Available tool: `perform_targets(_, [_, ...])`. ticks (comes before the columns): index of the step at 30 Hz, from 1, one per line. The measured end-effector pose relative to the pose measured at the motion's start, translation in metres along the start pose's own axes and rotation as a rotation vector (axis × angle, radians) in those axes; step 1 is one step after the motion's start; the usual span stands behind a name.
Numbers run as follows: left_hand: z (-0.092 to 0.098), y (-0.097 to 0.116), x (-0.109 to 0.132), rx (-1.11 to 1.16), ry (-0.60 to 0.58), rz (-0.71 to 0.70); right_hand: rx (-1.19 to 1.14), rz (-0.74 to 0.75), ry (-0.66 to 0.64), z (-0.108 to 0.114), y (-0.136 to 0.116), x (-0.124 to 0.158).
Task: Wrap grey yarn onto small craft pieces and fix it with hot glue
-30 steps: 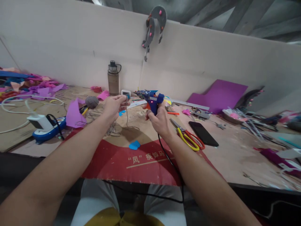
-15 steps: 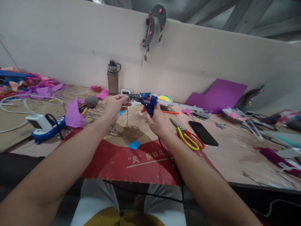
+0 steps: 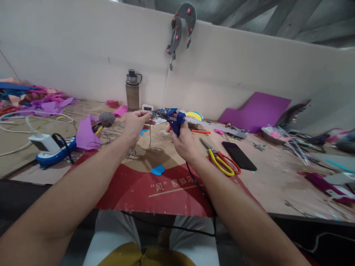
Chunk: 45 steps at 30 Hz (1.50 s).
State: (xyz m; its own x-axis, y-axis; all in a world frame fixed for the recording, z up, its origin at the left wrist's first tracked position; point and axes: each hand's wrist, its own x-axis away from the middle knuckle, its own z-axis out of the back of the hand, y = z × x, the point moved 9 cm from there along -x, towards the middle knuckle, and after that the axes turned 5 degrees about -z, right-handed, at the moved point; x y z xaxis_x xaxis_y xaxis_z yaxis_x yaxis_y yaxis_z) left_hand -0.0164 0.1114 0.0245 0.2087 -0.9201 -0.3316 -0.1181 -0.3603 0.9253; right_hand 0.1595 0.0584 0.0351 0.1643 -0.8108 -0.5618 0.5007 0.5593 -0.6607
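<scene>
My right hand (image 3: pixel 184 140) is wrapped round the handle of a blue hot glue gun (image 3: pixel 175 120), whose nozzle points left. A clear glue stick (image 3: pixel 205 123) sticks out of its back. My left hand (image 3: pixel 138 123) is closed in a pinch right at the nozzle tip. From its fingertips a strand of grey yarn (image 3: pixel 150 136) hangs to the table. Something small and bluish shows at those fingertips, too small to make out. A blue felt piece (image 3: pixel 158 170) lies on the red-and-brown cardboard (image 3: pixel 127 192) below my hands.
Scissors (image 3: pixel 222 162) and a black phone (image 3: pixel 239 156) lie to the right. On the left are a grey yarn ball (image 3: pixel 107 119), a purple felt scrap (image 3: pixel 86 133) and a blue power strip (image 3: pixel 55 157). A bottle (image 3: pixel 132 92) stands against the white partition (image 3: pixel 222 66). The glue gun's black cord (image 3: pixel 196 181) runs off the table's front edge.
Both hands and the glue gun hold nearly the same place, with the nozzle still at my left fingertips. The whole view has shifted very slightly.
</scene>
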Motion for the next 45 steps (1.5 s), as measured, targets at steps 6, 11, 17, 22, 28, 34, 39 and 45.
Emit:
perform_targets(6, [0.0004, -0.0007, -0.0007, 0.004, -0.001, -0.006, 0.015, -0.01, -0.022, -0.0023, -0.0006, 0.001])
perform_targets(11, [-0.0004, 0.0003, -0.0005, 0.005, -0.006, -0.017, 0.03, -0.007, 0.011, -0.0002, 0.0012, -0.0001])
perform_targets(17, [0.0015, -0.0014, -0.002, 0.017, 0.002, -0.011, 0.047, -0.016, -0.002, -0.0014, -0.0013, 0.0018])
perform_targets(22, [0.0004, -0.0019, -0.0033, 0.01, -0.024, -0.025, 0.021, -0.011, 0.01, -0.0012, -0.0004, 0.0008])
perform_targets(28, [0.0012, -0.0008, -0.0035, 0.015, -0.023, -0.042, 0.03, -0.012, 0.004, -0.0025, 0.002, -0.0001])
perform_targets(34, [0.0007, -0.0007, -0.0024, 0.002, -0.015, -0.025, 0.014, -0.02, 0.021, -0.0007, 0.0032, -0.001])
perform_targets(39, [0.0001, 0.002, -0.0011, 0.008, -0.01, -0.027, -0.01, -0.028, 0.017, -0.0012, 0.0034, -0.0005])
perform_targets(45, [0.0002, -0.0002, -0.0023, 0.013, -0.018, -0.024, -0.013, -0.014, 0.029, -0.0008, 0.0043, -0.0008])
